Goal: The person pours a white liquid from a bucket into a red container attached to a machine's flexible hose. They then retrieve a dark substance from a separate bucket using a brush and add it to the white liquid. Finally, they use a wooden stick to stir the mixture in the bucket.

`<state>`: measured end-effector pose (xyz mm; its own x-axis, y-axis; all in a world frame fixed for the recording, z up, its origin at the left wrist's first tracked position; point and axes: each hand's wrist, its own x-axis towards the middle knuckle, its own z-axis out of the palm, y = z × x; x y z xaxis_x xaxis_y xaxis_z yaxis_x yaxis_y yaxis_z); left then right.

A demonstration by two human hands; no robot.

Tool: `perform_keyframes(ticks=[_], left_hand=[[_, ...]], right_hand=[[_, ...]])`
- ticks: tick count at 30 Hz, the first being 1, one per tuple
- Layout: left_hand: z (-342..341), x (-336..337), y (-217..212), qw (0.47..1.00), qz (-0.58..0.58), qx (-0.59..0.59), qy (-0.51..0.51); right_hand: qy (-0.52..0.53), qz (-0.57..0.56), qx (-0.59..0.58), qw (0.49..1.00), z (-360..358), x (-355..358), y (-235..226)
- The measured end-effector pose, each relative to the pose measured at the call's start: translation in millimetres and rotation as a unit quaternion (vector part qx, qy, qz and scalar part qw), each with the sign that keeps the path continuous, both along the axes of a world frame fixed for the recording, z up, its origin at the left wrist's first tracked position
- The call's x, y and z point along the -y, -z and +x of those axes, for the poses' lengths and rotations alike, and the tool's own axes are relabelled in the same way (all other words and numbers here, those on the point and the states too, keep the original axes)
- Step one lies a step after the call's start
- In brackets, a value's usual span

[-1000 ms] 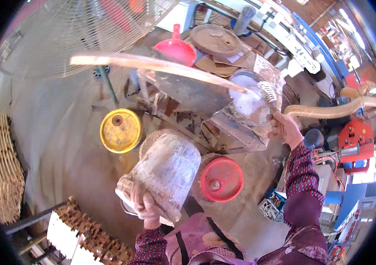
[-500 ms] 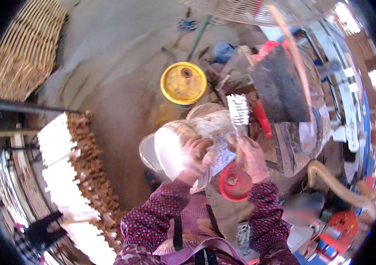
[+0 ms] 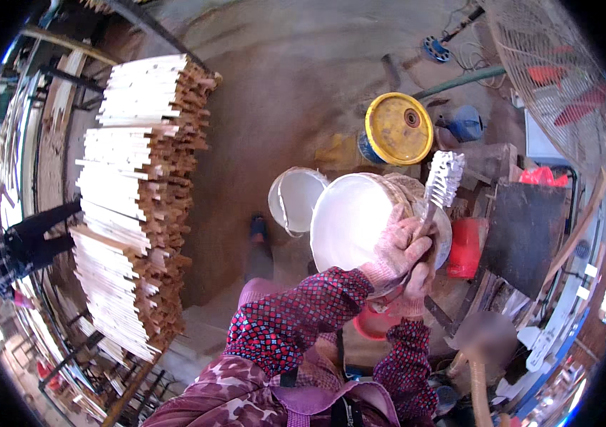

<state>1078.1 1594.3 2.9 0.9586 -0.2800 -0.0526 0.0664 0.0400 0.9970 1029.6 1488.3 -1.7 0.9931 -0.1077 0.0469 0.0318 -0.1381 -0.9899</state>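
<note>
A brush (image 3: pixel 445 178) with clumped white bristles points up and away, its handle running down into my gloved hands. My left hand (image 3: pixel 397 245) is closed with its fingers round the handle, in front of the bucket's right side. Just below it, my right hand (image 3: pixel 417 281) is closed at the lower end of the handle, partly hidden by the left. A white bucket (image 3: pixel 345 220), its inside coated white, leans with its mouth toward the left, beside other round containers behind it. Another white bucket (image 3: pixel 299 199) with a wire handle stands to its left.
A yellow-lidded bucket (image 3: pixel 399 128) stands beyond. Red containers (image 3: pixel 465 245) (image 3: pixel 374 322) sit to the right and below. Stacked wooden strips (image 3: pixel 132 213) fill the left, with a person (image 3: pixel 11 256) behind them. A dark board (image 3: pixel 520 235) and fan guard (image 3: pixel 559 78) are at right.
My left hand has moved off the bucket to the brush handle, joining my right. The view has turned, bringing the wood stack and the other person further in.
</note>
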Motion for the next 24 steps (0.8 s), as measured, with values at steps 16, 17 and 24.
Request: perform_keyframes(ticks=[16, 17, 24], left_hand=[[1, 1, 18, 0.946, -0.252, -0.169, -0.111], [5, 0, 20, 0.968, -0.19, -0.128, -0.103], [12, -7, 13, 0.988, -0.087, -0.058, -0.112]], right_hand=[[-0.089, -0.495, -0.013, 0.864, -37, -11, 4], [-0.075, -0.493, -0.009, 0.867, -36, -13, 8], [-0.006, -0.464, -0.019, 0.886, -26, -14, 17]])
